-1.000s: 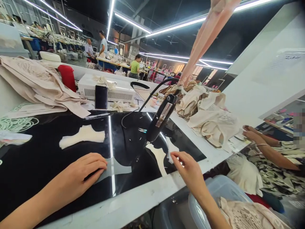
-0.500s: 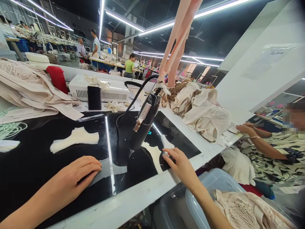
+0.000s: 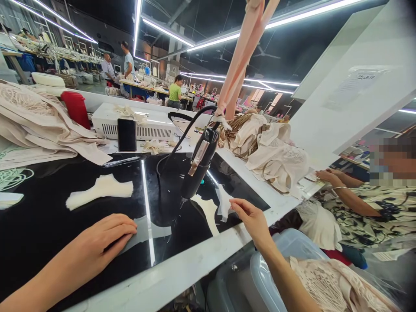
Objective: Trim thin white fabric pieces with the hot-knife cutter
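My left hand lies flat on the black glossy work surface, fingers extended together and resting at the edge of a sheer cut piece. On the right, my right hand pinches the edge of a white sheer fabric piece between thumb and fingertips. Next to that piece lies a cream fabric piece. A black hand-tool-shaped device with a thin metal tip hangs between my hands, tied to pink fabric strips. A stack of cream cut pieces lies at the left.
A white vented box with a phone leaning on it stands behind. Beige garments are piled at the left and right. A blue plastic bin is below the table's white edge. A co-worker's hands are at the right.
My right hand has closed its fingers on the white sheer piece, which now shows more clearly beside the cream piece. My left hand stays on its sheer piece. The view has shifted slightly.
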Demonstrator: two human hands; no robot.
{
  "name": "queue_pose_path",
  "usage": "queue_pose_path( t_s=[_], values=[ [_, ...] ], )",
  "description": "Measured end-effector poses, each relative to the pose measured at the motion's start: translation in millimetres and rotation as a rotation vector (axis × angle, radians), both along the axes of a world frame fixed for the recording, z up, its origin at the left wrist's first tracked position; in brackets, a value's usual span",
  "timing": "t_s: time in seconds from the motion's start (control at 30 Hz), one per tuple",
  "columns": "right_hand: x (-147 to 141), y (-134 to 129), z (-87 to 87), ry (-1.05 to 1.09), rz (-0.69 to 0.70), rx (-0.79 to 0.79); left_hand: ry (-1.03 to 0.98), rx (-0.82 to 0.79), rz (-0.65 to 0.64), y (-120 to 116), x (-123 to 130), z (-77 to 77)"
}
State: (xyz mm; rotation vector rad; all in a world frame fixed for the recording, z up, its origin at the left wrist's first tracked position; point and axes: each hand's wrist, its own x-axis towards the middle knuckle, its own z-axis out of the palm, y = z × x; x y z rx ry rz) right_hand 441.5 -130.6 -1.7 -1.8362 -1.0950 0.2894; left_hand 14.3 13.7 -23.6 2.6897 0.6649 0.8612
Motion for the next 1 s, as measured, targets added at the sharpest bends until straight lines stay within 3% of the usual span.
queue_pose_path(
  t_s=[0.13,0.5,0.8,1.0],
  values=[
    [-1,-5,1.6,0.002,-0.014,0.002,-0.013,0.009,0.003,0,0,0.6],
    [-17,-20,-7.1,-0.111,0.133,-0.056,-0.004,0.028,0.008,3,-1,-2.6],
    [1,-7,-0.4,0.132,-0.048,0.111,-0.015,0.031,-0.003,2,1,0.6],
    [14,5,23.3,0.354,-0.119,0.262,0.006,-0.015,-0.004,4,0,-4.0]
  ],
)
